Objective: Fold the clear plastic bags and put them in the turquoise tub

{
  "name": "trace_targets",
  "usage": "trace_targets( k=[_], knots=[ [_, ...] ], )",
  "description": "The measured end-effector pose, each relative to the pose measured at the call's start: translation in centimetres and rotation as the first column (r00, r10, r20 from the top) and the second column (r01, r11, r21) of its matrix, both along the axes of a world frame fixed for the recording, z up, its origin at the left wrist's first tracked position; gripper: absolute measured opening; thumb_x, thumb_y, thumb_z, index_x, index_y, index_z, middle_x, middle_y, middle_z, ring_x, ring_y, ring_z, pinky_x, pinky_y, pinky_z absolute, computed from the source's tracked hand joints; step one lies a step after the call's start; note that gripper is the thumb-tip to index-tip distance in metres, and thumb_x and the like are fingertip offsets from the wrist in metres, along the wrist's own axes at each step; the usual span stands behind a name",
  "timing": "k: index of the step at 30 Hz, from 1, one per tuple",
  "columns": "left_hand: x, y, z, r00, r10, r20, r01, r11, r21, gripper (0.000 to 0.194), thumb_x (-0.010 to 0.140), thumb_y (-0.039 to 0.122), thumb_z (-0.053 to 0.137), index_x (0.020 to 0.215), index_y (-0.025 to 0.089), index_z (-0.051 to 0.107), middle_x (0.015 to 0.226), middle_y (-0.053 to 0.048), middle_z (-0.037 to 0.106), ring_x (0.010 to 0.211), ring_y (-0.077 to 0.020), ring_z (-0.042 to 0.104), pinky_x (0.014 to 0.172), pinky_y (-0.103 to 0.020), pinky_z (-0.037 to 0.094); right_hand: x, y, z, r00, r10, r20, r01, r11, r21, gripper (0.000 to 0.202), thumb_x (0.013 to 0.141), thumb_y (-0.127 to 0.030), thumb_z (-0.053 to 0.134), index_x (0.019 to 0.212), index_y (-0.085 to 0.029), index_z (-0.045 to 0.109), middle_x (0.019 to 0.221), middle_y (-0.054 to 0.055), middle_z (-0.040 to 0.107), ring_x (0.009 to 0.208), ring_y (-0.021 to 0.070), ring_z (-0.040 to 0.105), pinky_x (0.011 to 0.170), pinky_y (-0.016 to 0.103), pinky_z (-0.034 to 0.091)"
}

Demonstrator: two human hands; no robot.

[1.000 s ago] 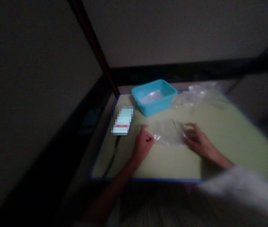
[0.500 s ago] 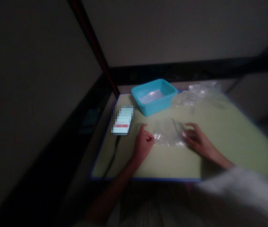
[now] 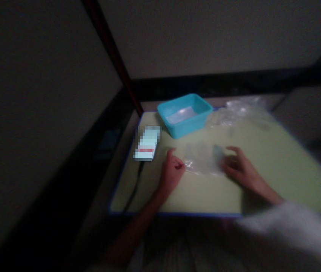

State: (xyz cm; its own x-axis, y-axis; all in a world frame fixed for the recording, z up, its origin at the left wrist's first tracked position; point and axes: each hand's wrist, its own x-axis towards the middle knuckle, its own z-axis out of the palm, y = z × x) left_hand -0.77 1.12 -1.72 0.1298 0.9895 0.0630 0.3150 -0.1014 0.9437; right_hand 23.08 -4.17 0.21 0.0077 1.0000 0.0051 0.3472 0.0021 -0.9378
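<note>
A clear plastic bag (image 3: 201, 160) lies between my two hands on the pale yellow tabletop. At its left end, my left hand (image 3: 173, 169) is closed in a pinch on the bag's edge. My right hand (image 3: 239, 170) has its thumb and a finger closed on the right end, while its index finger reaches out apart. Next to those right fingers shows a blurred blue-green patch (image 3: 218, 152); whether it is inside the bag or behind it, I cannot tell.
A turquoise plastic basin (image 3: 190, 128) with whitish, shiny stuff inside stands at the back. Crumpled clear plastic bags (image 3: 242, 109) lie to its right. A lit phone (image 3: 148, 144) with a dark cable (image 3: 133, 190) rests at the left. The table (image 3: 194, 202) has a blue edge; walls rise behind and left.
My right hand has shifted slightly to the right, and the dark strip beside its fingers now appears as a wider blue-green patch. My left hand has stayed in place.
</note>
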Motion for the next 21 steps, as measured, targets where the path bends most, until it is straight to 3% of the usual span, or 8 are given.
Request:
trace_targets(
  k=[7, 12, 21],
  knots=[
    [-0.18, -0.24, -0.33, 0.998, 0.033, -0.050, -0.030, 0.998, 0.061, 0.063, 0.068, -0.001, 0.057, 0.124, 0.017, 0.035, 0.072, 0.005, 0.056, 0.061, -0.0091, 0.055, 0.064, -0.021, 0.045, 0.31, 0.10, -0.53, 0.998, -0.024, 0.060, 0.021, 0.999, 0.043, 0.058, 0.074, -0.048, 0.060, 0.116, -0.021, 0.031, 0.079, 0.003, 0.059, 0.057, 0.0179, 0.057, 0.047, 0.030, 0.047],
    [-0.23, -0.48, -0.39, 0.995, 0.030, -0.097, -0.021, 0.996, 0.086, 0.064, 0.069, -0.002, 0.056, 0.126, 0.019, 0.034, 0.081, 0.003, 0.057, 0.061, -0.0080, 0.054, 0.062, -0.021, 0.045, 0.05, -0.18, -0.40, 0.979, -0.021, 0.203, 0.001, 0.995, 0.098, 0.054, 0.080, -0.043, 0.056, 0.122, -0.019, 0.031, 0.081, 0.005, 0.059, 0.059, 0.0186, 0.059, 0.050, 0.031, 0.048],
    [-0.44, -0.77, -0.71, 0.965, 0.012, -0.260, 0.020, 0.993, 0.120, 0.063, 0.070, -0.001, 0.056, 0.126, 0.021, 0.036, 0.092, 0.000, 0.058, 0.062, -0.0090, 0.053, 0.064, -0.023, 0.047, 0.20, -0.73, -0.86, 0.857, -0.070, 0.510, -0.060, 0.970, 0.234, 0.049, 0.085, -0.028, 0.048, 0.128, -0.014, 0.032, 0.089, 0.009, 0.060, 0.065, 0.0204, 0.060, 0.061, 0.036, 0.051]
  ],
)
